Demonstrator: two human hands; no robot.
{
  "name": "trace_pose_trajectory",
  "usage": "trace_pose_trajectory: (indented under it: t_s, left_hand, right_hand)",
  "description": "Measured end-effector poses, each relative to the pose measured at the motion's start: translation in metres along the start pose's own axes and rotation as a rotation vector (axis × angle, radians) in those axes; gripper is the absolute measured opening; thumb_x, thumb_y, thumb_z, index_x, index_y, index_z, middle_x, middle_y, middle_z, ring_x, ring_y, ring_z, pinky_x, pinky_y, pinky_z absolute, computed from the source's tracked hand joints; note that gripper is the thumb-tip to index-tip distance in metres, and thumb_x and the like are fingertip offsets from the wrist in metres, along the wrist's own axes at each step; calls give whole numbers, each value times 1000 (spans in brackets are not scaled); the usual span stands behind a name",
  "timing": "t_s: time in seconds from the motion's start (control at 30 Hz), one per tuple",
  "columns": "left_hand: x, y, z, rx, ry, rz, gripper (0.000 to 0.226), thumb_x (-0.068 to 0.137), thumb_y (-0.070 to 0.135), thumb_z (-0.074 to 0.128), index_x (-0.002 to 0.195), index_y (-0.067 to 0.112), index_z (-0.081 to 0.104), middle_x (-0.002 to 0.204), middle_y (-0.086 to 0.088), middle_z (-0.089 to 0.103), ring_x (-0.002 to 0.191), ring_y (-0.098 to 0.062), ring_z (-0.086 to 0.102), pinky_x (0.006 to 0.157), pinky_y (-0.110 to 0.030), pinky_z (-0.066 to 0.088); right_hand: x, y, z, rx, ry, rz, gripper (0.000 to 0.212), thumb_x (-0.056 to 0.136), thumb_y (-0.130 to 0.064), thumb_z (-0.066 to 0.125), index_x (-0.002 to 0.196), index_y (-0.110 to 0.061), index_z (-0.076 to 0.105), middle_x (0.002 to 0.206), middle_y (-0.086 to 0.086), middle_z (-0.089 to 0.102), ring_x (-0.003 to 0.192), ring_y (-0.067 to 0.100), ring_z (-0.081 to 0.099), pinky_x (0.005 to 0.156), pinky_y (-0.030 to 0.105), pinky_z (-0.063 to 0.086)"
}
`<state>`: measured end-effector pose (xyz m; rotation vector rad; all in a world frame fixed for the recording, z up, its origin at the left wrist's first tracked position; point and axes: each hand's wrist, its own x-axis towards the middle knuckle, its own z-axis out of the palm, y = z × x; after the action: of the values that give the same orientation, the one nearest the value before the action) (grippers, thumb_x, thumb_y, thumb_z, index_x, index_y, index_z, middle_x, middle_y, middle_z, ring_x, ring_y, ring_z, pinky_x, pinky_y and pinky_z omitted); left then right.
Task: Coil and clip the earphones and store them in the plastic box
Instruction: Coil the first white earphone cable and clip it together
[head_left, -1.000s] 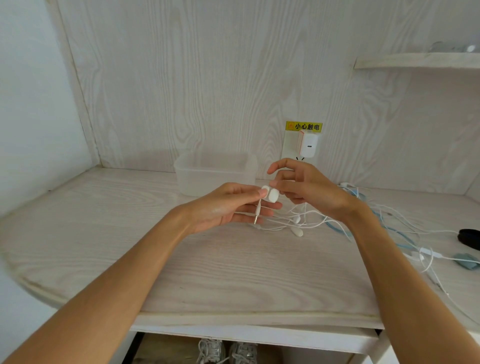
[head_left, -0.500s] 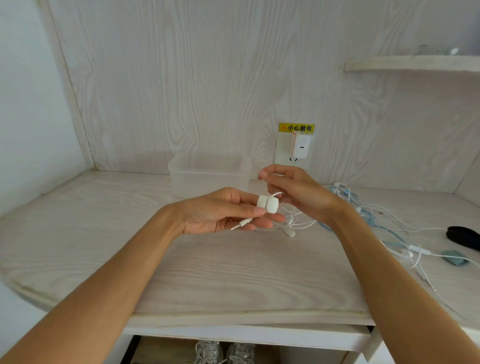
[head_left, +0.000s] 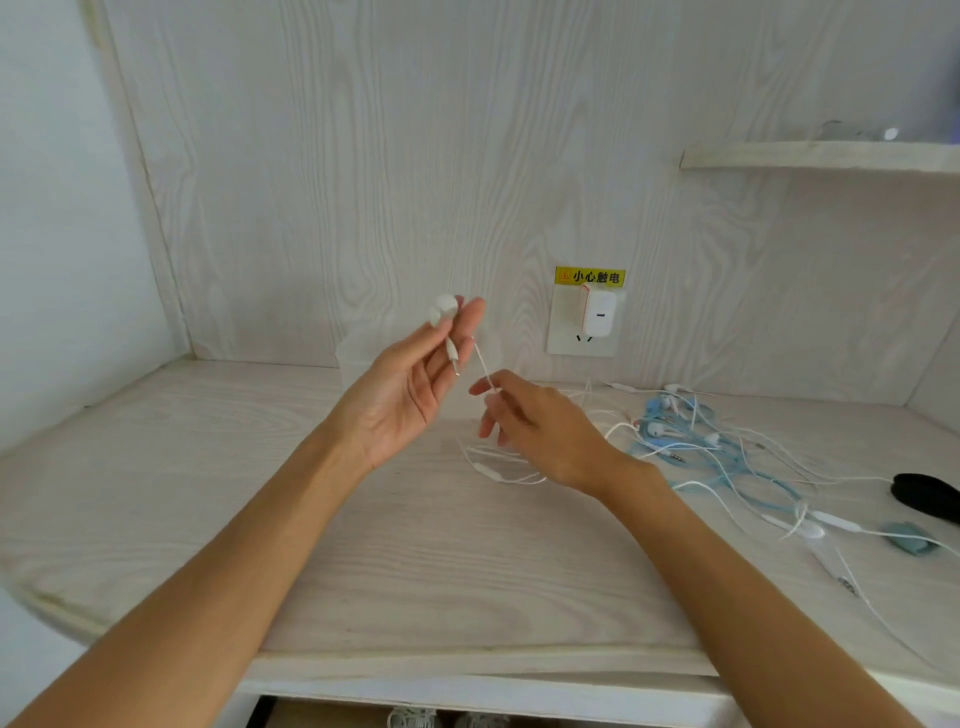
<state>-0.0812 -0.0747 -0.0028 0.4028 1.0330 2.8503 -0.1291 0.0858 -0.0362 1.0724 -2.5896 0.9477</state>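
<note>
My left hand (head_left: 410, 384) is raised above the table with its palm toward me. It pinches a white clip (head_left: 444, 312) at the fingertips, and the earphone jack (head_left: 454, 359) hangs just below. A thin white cable (head_left: 480, 361) runs from there down to my right hand (head_left: 540, 431), which pinches it between thumb and forefinger. More of this white earphone's cable (head_left: 498, 470) lies loose on the table under my right hand. The clear plastic box (head_left: 350, 358) stands at the back wall, mostly hidden behind my left hand.
A tangle of blue and white earphones (head_left: 691, 441) spreads over the right side of the table (head_left: 208, 493). A teal clip (head_left: 906, 538) and a black object (head_left: 924, 493) lie near the right edge. A charger (head_left: 597, 312) sits in the wall socket. A shelf (head_left: 821, 156) juts out at upper right.
My left hand has risen with the clip and turned palm toward me. My right hand has drawn away and down along the cable, so the hands are now apart.
</note>
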Motion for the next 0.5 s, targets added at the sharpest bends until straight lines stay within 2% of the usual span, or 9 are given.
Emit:
trace_pose_trajectory:
  t_s: [0.13,0.23,0.3,0.37,0.43,0.5]
  left_hand:
    - [-2,9,0,-76,8,69,25,91,9,50,100,4,73,118,-4,69,102,-6,67,81,-18,56]
    - [-3,5,4,55,15,33,24,90,9,52,99,4,74,117,-4,69,101,-6,68,79,-17,56]
    - [-3,0,7,165,15,-16,25,87,9,53,97,5,75,113,-4,71,96,-6,69,75,-16,56]
    - [-3,-3,9,224,-6,-82,26,86,11,53,98,5,75,113,-5,71,94,-5,70,71,-15,56]
    - [-5,-3,12,232,-42,-158,27,85,12,52,99,6,75,113,-5,71,92,-5,70,68,-15,57]
    - [-8,-3,14,204,-74,-229,29,85,11,50,98,5,75,108,-6,72,87,-5,71,65,-15,57]
  right_hand:
    - [0,13,-10,-99,-79,88,35,91,-16,52,125,-27,54,100,-11,65,90,6,56,83,28,43]
    - [0,13,-26,9,-90,101,57,83,-8,64,135,-22,44,121,-6,55,112,5,46,91,18,34]
    - [3,5,-34,157,119,96,50,85,4,53,130,-17,48,124,-5,52,115,5,44,93,14,35]
    - [7,-2,-39,411,352,109,43,87,9,41,121,-13,53,122,-4,55,115,8,48,101,22,37]
    - [8,-10,-39,755,365,107,37,92,4,36,119,-12,55,125,3,58,117,13,53,104,26,37]
    - [7,-15,-34,949,210,129,34,101,-14,30,127,-10,51,127,5,58,119,13,53,108,26,34]
